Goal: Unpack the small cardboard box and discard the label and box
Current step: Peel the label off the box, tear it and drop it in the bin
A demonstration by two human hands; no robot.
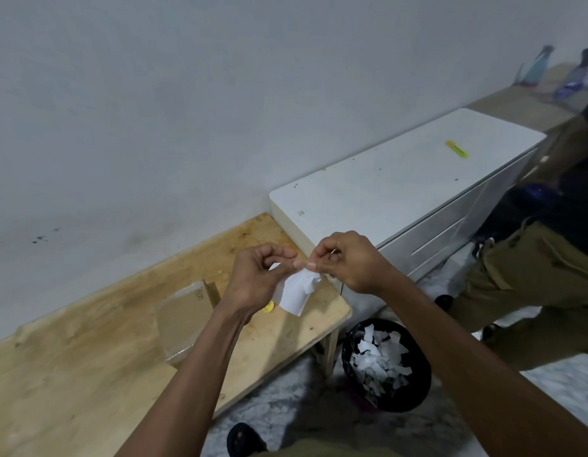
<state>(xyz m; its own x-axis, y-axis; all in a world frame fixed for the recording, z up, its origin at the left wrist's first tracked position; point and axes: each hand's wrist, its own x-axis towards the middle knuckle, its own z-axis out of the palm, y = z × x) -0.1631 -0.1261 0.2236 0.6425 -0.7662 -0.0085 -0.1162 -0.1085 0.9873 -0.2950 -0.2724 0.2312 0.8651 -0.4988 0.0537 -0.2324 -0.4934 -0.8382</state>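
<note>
A white paper label [296, 291] hangs between my two hands above the right end of the wooden table. My left hand [259, 278] pinches its top edge with thumb and forefinger. My right hand [345, 262] pinches the same edge right beside it, fingertips nearly touching. The small cardboard box [183, 321] lies on the table below my left forearm, its flat brown face up with handwriting near one corner. A small yellow object [269, 306] sits on the table just under the label.
The wooden table [88, 357] runs along a pale wall. A white cabinet [401, 179] with a yellow strip [456, 149] adjoins it. A black bin [385, 364] with white paper scraps stands on the floor. Another person [543, 258] stands at right.
</note>
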